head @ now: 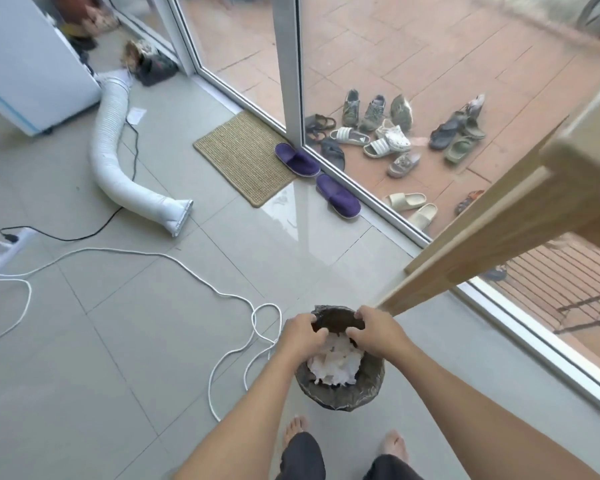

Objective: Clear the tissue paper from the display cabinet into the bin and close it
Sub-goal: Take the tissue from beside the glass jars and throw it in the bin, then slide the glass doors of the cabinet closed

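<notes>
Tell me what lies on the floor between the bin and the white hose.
In the head view, a looping white cord crosses the grey tiles between the bin and the hose.

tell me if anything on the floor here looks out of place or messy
Yes. A white duct hose lies loose on the tiles, its free end connected to nothing. A white cable snakes in loops right up beside the bin, a likely trip hazard. The two purple slippers lie apart, one half on the mat.

Tissue paper [335,365] lies in the bin [340,396], cord [236,341] to its left, wooden cabinet [499,220] to its right
</notes>
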`<state>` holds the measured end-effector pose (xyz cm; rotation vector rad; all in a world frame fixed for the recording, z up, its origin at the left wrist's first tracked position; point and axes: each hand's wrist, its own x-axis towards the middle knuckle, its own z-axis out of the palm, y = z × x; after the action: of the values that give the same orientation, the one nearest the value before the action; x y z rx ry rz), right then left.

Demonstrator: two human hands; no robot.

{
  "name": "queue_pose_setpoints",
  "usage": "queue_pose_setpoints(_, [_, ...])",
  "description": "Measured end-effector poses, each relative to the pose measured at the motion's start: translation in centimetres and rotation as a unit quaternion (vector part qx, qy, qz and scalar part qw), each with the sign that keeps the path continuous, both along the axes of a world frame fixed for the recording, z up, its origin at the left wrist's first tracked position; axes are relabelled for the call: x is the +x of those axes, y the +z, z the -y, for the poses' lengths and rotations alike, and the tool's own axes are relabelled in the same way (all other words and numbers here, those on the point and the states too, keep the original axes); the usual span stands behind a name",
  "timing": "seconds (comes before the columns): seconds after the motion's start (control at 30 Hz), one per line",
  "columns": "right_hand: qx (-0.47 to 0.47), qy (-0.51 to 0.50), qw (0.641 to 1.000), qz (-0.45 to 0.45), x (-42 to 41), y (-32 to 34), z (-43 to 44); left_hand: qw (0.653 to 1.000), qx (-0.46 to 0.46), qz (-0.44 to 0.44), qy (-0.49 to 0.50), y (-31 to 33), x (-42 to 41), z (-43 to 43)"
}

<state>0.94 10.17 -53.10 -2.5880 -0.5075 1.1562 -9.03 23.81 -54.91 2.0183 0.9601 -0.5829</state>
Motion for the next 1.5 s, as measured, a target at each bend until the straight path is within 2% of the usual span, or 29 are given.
queue_pose_setpoints(0.17, [0.045,0.046,0.992,0.109,0.9,12.6,-1.8,0.991,0.094,0.088,-0.042,12.7,1.6,-2.6])
queue_pose_setpoints(0.33, [0.124,0.048,0.964,0.231,1.6,25.4,-2.8,0.958,0.184,0.204,-0.077,24.9,3.5,-5.0])
queue_pose_setpoints(0.47, [0.174,0.031,0.917,0.358,1.6,34.6,-1.7,0.923,0.216,0.306,-0.092,34.0,5.0,-4.9])
queue_pose_setpoints(0.57, [0.218,0.010,0.865,0.452,1.4,40.2,0.6,0.888,0.222,0.387,-0.112,39.9,6.3,-3.2])
queue_pose_setpoints(0.67, [0.251,-0.004,0.804,0.539,1.3,44.6,4.3,0.851,0.182,0.475,-0.130,44.8,7.5,0.0])
queue_pose_setpoints(0.87, [0.201,-0.072,0.691,0.691,1.5,49.4,15.5,0.777,0.086,0.588,-0.206,50.7,10.0,10.0])
queue_pose_setpoints(1.17, [0.071,-0.211,0.562,0.797,-0.3,50.5,34.6,0.720,-0.071,0.594,-0.352,52.9,13.5,27.9])
queue_pose_setpoints(1.3, [0.049,-0.241,0.513,0.822,0.0,50.4,40.3,0.721,-0.124,0.563,-0.384,53.7,15.2,34.4])
queue_pose_setpoints(1.5, [0.021,-0.220,0.476,0.851,2.5,50.6,43.9,0.754,-0.292,0.487,-0.330,55.8,17.4,41.4])
